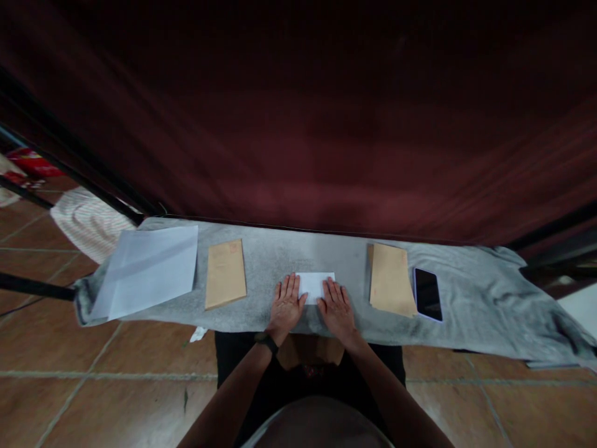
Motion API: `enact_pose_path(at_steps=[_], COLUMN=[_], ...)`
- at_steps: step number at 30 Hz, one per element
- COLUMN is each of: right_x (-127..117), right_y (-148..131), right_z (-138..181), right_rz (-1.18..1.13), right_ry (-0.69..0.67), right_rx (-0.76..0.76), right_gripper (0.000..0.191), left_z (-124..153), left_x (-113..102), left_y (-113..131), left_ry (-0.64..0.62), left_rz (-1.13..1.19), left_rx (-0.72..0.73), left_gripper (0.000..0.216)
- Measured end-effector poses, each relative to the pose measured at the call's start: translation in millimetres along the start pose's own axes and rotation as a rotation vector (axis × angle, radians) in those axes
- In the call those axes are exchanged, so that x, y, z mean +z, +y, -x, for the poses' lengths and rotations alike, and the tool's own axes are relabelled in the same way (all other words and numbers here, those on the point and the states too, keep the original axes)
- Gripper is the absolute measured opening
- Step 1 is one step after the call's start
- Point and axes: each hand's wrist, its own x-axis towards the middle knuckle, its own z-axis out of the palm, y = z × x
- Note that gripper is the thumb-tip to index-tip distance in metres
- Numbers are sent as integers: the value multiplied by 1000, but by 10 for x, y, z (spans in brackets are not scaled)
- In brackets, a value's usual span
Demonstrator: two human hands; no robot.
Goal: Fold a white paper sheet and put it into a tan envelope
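A small white sheet of paper [315, 286], which looks folded, lies flat on the grey cloth in front of me. My left hand [286, 303] rests palm down at its left edge, fingers stretched out. Over its right edge lies my right hand [337, 306], also flat with the fingers extended. Both hands press on or touch the paper's sides, and neither grips anything. Left of my hands is a stack of brown envelopes [226, 275]; another pile of brown envelopes [390, 280] lies to the right.
The grey cloth [270, 249] covers a narrow table against a dark red curtain [298, 155]. Large white sheets [153, 267] lie at the far left. A phone [428, 294] sits beside the right envelopes. Black metal bars [37, 286] stand at the left.
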Motion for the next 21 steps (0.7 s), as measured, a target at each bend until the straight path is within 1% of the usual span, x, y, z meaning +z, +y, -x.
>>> enact_pose_path(at_steps=[2, 5, 8, 11, 14, 17, 19, 21], right_x=[-18, -38, -53, -68, -67, -37, -8, 18], right_y=[32, 28, 12, 14, 30, 61, 97, 143], right_z=[16, 41, 36, -60, -229, -349, -359, -325], right_rz=[10, 6, -11, -30, -50, -54, -44, -28], right_ry=[13, 25, 16, -14, -42, -59, -56, -42], right_rx=[-4, 0, 9, 25, 23, -48, -70, -41], right_gripper=[56, 56, 53, 50, 49, 48, 49, 51], left_z=[2, -24, -57, -72, -70, -61, -51, -37], left_x=[2, 12, 22, 32, 45, 56, 52, 39], left_y=[24, 122, 238, 294, 291, 253, 204, 135], left_ry=[9, 33, 24, -12, -9, 16, 27, 29], left_rz=[8, 16, 42, 64, 68, 65, 57, 47], left_rx=[-21, -38, 34, 100, 121, 107, 69, 29], left_gripper=[60, 58, 55, 54, 55, 55, 56, 58])
